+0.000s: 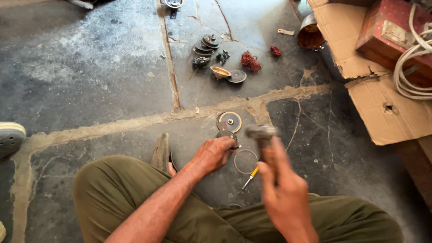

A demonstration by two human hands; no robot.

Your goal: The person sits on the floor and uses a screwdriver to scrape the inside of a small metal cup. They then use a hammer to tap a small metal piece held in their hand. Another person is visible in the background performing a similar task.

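right hand point(281, 191) nearest, fist closed round blurred hammer point(261, 133) raised over the floor. left hand point(215, 154) beyond, fingers curled down on a small metal part point(226, 131), pinned to concrete. wire ring point(246, 161) and yellow-handled screwdriver point(250, 178) between hands. round disc point(230, 121) just past; farther off, scattered discs point(206, 46), copper wire tufts point(251, 61).
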